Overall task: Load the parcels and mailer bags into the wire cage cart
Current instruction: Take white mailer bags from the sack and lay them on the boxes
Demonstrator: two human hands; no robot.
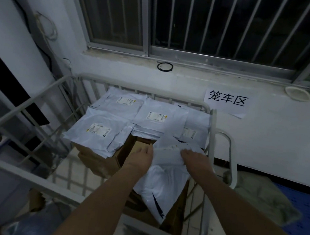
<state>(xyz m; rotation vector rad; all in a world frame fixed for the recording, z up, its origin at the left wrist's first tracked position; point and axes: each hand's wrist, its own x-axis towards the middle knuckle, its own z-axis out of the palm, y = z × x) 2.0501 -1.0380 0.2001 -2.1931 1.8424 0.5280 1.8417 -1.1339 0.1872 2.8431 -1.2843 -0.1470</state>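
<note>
— One wire cage cart [28, 103] sits below the window. Cardboard parcels [98, 161] are stacked inside, with mailer bags [96, 130] flat on top out to the far rail. Mesh floor shows bare near-left
— Writing?
— Paper sign [226, 100] on the wall reads 笼车区; bag labels too small
— Grip?
— Right hand [194, 157] is clamped on a crumpled mailer bag [163, 182] over the near-right corner; left hand [142, 154] touches its edge, its grip too blurred to tell

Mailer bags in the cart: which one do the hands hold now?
The near-right bag with the dark stripe: left hand and right hand hold it. The other bags lie flat, labels up.
</note>
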